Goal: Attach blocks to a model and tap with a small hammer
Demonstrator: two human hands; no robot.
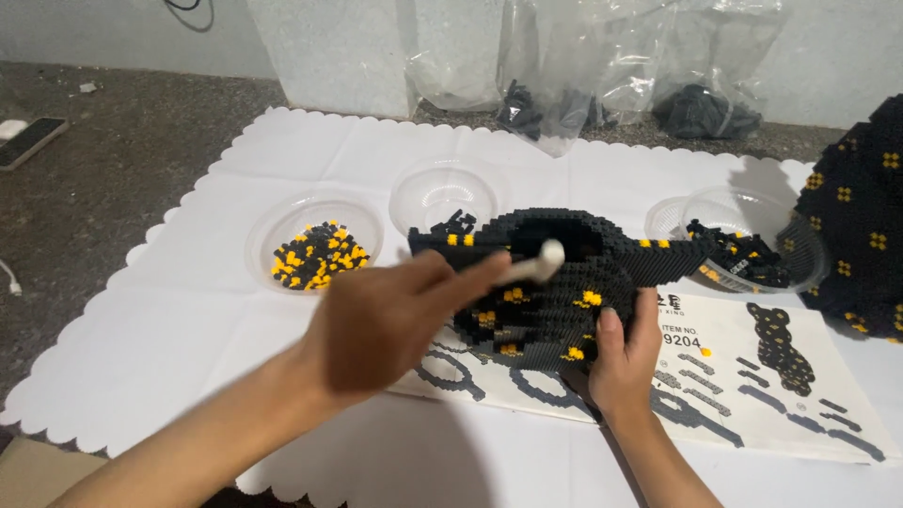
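Observation:
A large black brick model [555, 282] with yellow spots stands on a printed instruction sheet [752, 376]. My left hand [386, 320] is raised in front of it, shut on a small white tool [531, 265] whose tip touches the model's upper side. My right hand [625, 362] grips the model's lower right edge from below, thumb pressed on its face.
A clear bowl [315, 246] holds black and yellow bricks. An empty clear bowl [442, 193] sits behind, and a bowl of black bricks [752, 235] at right. Another black spotted model part [861, 235] stands far right. Plastic bags [583, 75] line the back. A white scalloped sheet [141, 339] covers the floor.

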